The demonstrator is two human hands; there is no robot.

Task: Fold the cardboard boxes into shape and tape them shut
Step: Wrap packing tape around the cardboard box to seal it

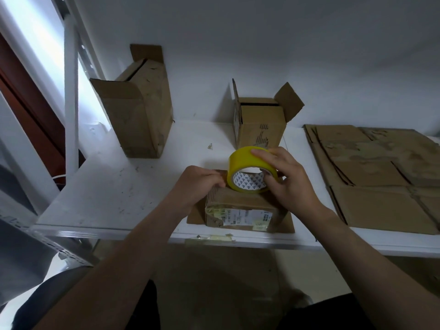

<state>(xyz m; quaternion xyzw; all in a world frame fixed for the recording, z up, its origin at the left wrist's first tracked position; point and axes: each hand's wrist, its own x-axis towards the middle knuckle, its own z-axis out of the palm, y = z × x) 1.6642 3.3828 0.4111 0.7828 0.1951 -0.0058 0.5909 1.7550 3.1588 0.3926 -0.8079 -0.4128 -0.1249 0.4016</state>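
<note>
A small cardboard box [240, 206] with a white label on its near side stands close to the front edge of the white table [123, 186]. On top of it rests a yellow tape roll [242, 160], tilted toward me. My right hand [288, 182] grips the roll, fingers over its top and thumb at its lower rim. My left hand [197, 184] presses on the box's left top edge, fingers curled beside the roll. Whether a strip of tape is pulled out is hidden.
An open folded box [260, 122] stands behind the roll by the wall. A taller worn box [140, 110] stands at the back left. Several flattened cardboard sheets [373, 177] lie stacked on the right. A white shelf post [71, 96] rises at the left.
</note>
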